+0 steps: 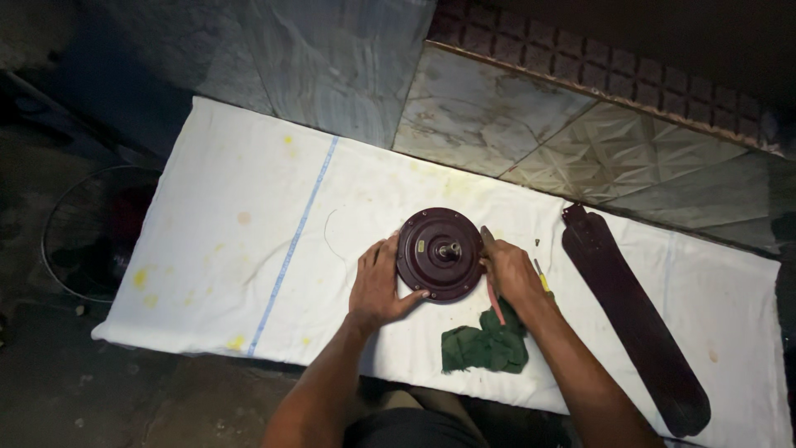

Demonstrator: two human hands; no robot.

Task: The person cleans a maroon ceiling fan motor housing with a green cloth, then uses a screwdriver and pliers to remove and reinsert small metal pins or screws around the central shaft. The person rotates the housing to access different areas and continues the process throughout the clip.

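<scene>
I see worktop (224,249) under stained white cloth (249,191) with thin blue stripe. Behind it, wall of worn marbled tiles (489,116), grey-blue at left, patterned brown band (597,70) above. Floor (124,398) dark, gritty. Wire fan guard (91,232) on floor at left. Light dim, brightest on cloth.

The single head-worn camera is looking steeply down from above and behind the round dark maroon metal fan motor housing (439,254), facing the tiled wall beyond it, sitting close enough that the forearms are entering from the bottom edge below that housing, with no second view sharing anything.
</scene>
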